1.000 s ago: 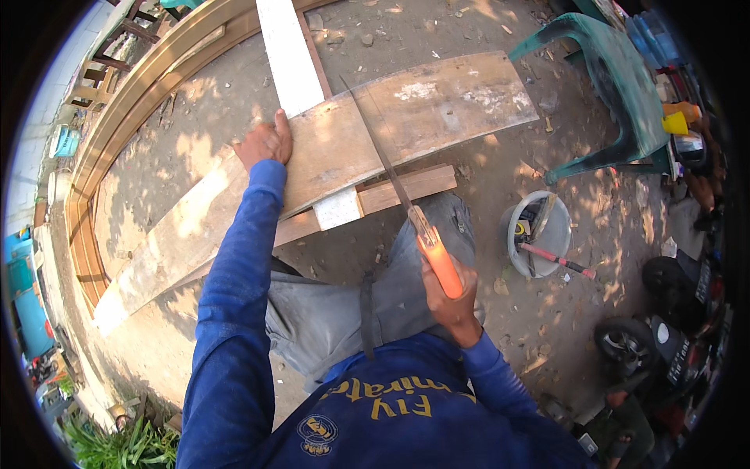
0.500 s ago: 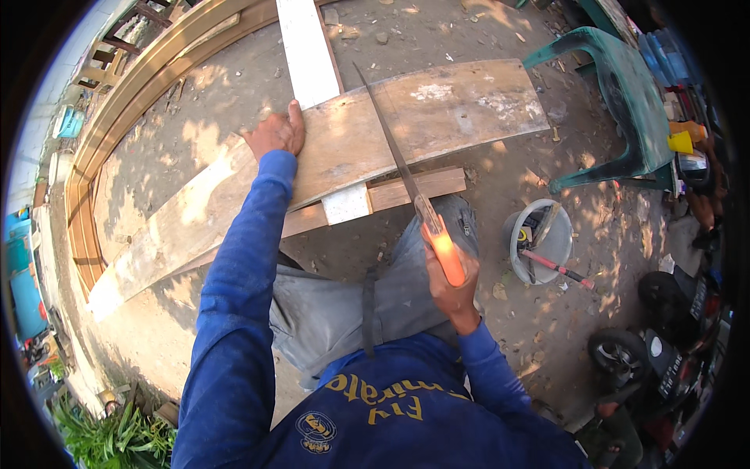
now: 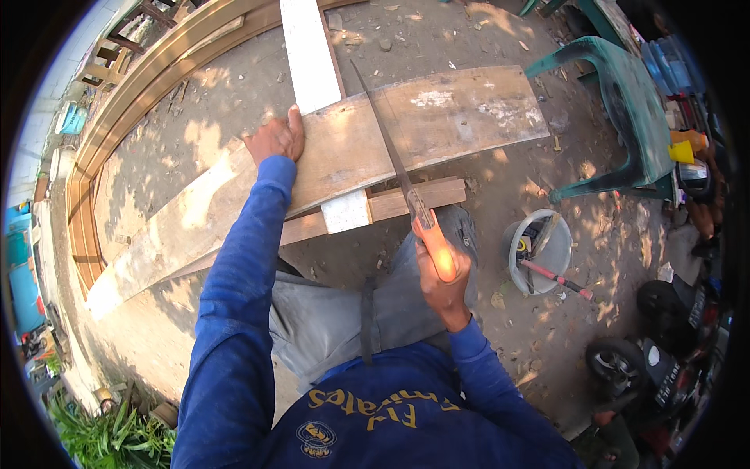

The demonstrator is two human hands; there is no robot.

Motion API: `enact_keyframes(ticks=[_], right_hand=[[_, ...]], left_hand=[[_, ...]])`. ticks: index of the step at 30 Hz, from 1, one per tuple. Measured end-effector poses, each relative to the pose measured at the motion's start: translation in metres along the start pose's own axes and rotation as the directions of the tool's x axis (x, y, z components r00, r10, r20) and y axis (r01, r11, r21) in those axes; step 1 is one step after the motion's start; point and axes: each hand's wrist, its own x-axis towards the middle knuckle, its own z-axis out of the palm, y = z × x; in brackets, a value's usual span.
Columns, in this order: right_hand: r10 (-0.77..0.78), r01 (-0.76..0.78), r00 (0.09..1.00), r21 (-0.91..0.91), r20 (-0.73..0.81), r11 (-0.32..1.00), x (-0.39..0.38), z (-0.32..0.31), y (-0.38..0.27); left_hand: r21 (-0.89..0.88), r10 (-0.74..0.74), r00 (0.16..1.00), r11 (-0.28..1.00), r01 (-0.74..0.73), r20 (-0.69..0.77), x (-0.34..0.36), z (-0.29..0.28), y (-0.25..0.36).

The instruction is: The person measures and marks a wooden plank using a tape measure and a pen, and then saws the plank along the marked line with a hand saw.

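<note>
1. Head view, item: plank (image 3: 375,152), a wide weathered board lying across a white strip (image 3: 312,55) and a narrower batten (image 3: 406,202) on bare dirt ground (image 3: 500,180), straight in front of the person's knees.
2. Head view, hands: left hand (image 3: 275,137) pressed flat on the plank's far edge, beside the white strip, fingers spread, gripping nothing. Right hand (image 3: 444,273) clenched round the orange handle of a handsaw (image 3: 394,164), near side of the plank; blade laid slanting across the plank's face.
3. Head view, step: judged a cross-cut in progress, well short of through. The next stroke calls for firm left-hand pressure and a straight push along the blade's line.
4. Head view, edges: the plank's right end overhangs the batten unsupported and may sag or pinch the blade as the cut deepens.
5. Head view, room: right of the plank, a green plastic chair (image 3: 625,102) and a grey bucket (image 3: 539,250) with tools stand near the sawing elbow; left of the plank, open ground as far as stacked timber frames (image 3: 156,70).
</note>
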Motion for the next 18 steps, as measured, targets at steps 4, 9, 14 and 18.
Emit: enact_keyframes(ticks=[4, 9, 14, 18], right_hand=[[0.09, -0.089, 0.996, 0.079, -0.016, 0.993, 0.045, 0.031, -0.006], [0.039, -0.014, 0.986, 0.147, -0.164, 0.989, 0.047, 0.033, -0.02], [0.082, -0.083, 0.997, 0.088, 0.013, 0.993, 0.063, 0.023, -0.026], [0.094, -0.101, 0.994, 0.115, 0.064, 0.988, 0.028, -0.014, -0.04]], left_hand=[[0.009, -0.023, 0.997, 1.0, 0.022, 0.077, -0.002, -0.003, -0.004], [-0.01, -0.026, 0.999, 1.0, 0.026, 0.032, -0.002, -0.001, -0.004], [0.017, -0.031, 0.999, 0.999, 0.03, 0.03, 0.002, -0.001, 0.004], [0.003, 0.003, 0.999, 1.0, -0.003, 0.037, 0.003, 0.008, -0.002]])
